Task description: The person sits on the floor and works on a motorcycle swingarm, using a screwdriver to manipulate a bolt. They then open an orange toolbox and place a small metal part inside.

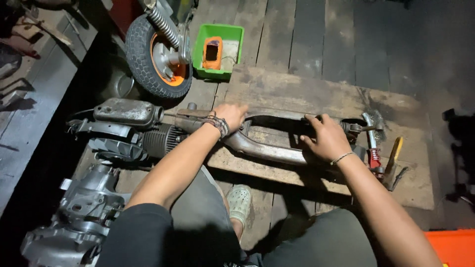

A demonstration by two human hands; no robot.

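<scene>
Presently, the wooden board [316,94] carries a long rusted metal frame piece [267,151] lying across it from left to right, its left end meeting a finned engine cylinder [161,139] off the board's left edge. Both hands rest on the frame piece: the left hand [230,114] lies spread and flat over the left end, fingers open, pressing rather than gripping; the right hand [324,138] is curled over the right part, fingers wrapped on its upper edge. In my judgement the hold is sound if the left palm keeps the piece down while the right steadies it; a slip would carry the piece toward the tools. Room is tight on the right, where a wire brush [373,123] and a yellow-handled tool [394,154] lie just beside the right hand. The far half of the board is open. A scooter wheel [157,57] and green tray [217,49] stand well apart beyond
</scene>
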